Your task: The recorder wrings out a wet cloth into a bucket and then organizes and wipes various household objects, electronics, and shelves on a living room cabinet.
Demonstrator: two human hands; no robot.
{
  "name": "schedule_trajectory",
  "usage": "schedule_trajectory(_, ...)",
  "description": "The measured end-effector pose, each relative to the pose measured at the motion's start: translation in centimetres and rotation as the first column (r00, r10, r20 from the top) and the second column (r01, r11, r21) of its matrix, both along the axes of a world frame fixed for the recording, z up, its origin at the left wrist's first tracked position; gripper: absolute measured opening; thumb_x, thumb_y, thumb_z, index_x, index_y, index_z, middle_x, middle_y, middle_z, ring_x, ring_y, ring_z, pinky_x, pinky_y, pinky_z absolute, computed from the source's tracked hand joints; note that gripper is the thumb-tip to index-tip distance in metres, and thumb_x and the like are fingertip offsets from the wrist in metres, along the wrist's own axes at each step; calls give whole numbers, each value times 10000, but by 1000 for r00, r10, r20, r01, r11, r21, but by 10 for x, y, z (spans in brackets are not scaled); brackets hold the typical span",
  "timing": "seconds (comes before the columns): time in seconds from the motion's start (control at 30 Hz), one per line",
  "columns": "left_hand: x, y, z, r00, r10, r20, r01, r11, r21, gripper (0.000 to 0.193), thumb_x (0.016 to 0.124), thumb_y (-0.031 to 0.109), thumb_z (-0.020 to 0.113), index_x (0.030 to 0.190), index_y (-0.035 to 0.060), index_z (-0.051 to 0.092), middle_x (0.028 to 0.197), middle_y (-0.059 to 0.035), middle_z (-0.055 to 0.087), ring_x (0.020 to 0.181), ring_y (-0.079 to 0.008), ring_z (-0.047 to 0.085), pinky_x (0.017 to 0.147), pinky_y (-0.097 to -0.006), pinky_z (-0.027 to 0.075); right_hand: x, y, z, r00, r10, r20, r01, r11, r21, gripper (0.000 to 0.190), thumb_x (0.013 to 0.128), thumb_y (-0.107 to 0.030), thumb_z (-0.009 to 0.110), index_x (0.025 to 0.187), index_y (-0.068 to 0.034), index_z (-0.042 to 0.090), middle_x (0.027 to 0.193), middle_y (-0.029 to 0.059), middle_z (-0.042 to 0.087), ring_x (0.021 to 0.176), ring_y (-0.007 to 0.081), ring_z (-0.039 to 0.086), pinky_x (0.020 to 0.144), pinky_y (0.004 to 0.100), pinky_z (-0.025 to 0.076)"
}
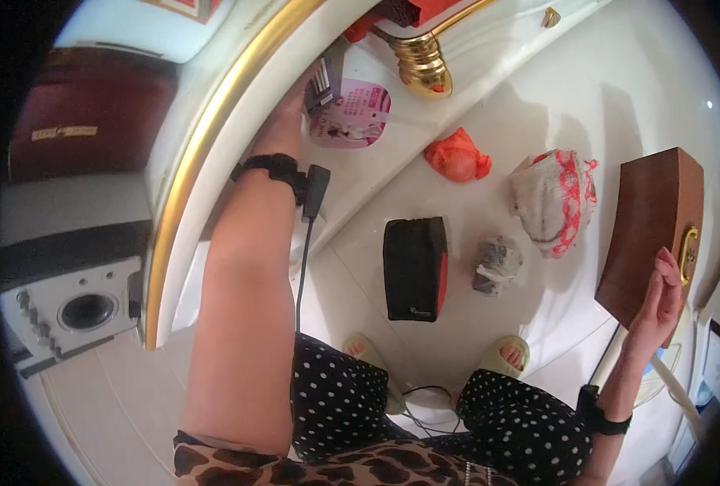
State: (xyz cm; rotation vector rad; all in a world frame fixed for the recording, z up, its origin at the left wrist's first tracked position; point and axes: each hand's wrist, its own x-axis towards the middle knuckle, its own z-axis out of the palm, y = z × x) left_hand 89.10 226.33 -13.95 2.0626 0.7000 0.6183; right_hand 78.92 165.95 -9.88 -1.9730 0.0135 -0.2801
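My left arm reaches up past a white furniture edge with gold trim [238,79]. My left hand [292,108] is mostly hidden in shadow there, beside a dark box with a barcode [322,85]; its fingers cannot be made out. A pink printed card [357,118] lies right by the box. My right hand [660,297] has loosely bent fingers and shows nothing in it. It overlaps the brown box-like piece [645,219], close to its gold handle [689,255]; whether they touch is unclear.
On the white tiles are a black case with a red side [414,267], an orange-red plastic bag [457,157], a white-and-red plastic bag [551,200] and a small grey wrapped bundle [496,264]. A dark plug [315,185] trails its cord beside my left arm.
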Motion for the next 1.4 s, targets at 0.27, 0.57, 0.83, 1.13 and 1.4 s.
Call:
schedule_trajectory(0.27, 1, -8, 18, 964, -263, 48, 265, 917, -298, 923, 618, 213, 873, 1366, 4, 374, 1301, -136, 508, 1195, -261, 479, 1024, -362, 391, -19, -21, -5, 993, -86, -78, 79, 993, -86, 168, 965, -32, 461, 1065, 7, 590, 1204, 132, 569, 1150, 196, 528, 1034, 320, 373)
schedule_trajectory(0.57, -52, -73, 7, 992, 91, 85, -111, 954, 278, 1072, 588, 201, 882, 1390, -83, 230, 1426, -222, 298, 1313, -359, 307, 1103, -425, 253, 13, 30, 23, 1000, 22, 20, -22, 999, -24, 149, 950, -16, 478, 1042, -13, 596, 1185, 126, 575, 1122, 191, 539, 1013, 313, 384)
schedule_trajectory(0.83, -128, -129, 38, 950, -310, -44, 290, 819, 496, 681, 596, 140, 793, 1187, 33, 472, 1195, -186, 513, 1192, -373, 446, 1088, -523, 244, 32, 104, 90, 877, 470, -98, -472, 882, 10, 214, 842, 77, 554, 1022, -25, 610, 1090, 105, 599, 1049, 191, 569, 930, 300, 430)
schedule_trajectory(1.13, -155, -201, 99, 869, -461, 179, 285, 763, 580, 668, 626, 145, 763, 1212, 102, 445, 1216, -106, 503, 1191, -338, 450, 1095, -567, 182, -6, 201, 162, 780, 558, -283, -600, 796, -83, 1032, 653, -150, 839, 1473, -137, 211, 1369, 152, 388, 1246, 262, 426, 974, 361, 425)
schedule_trajectory(1.4, -167, -206, 124, 906, -383, 183, 244, 823, 514, 646, 636, 187, 740, 1221, 118, 474, 1205, -67, 484, 1181, -283, 440, 1107, -537, 135, -9, 231, 178, 782, 565, -262, -470, 812, 347, 1067, 628, -43, 802, 1483, -72, 163, 1307, 132, 452, 1197, 221, 468, 1022, 345, 380)
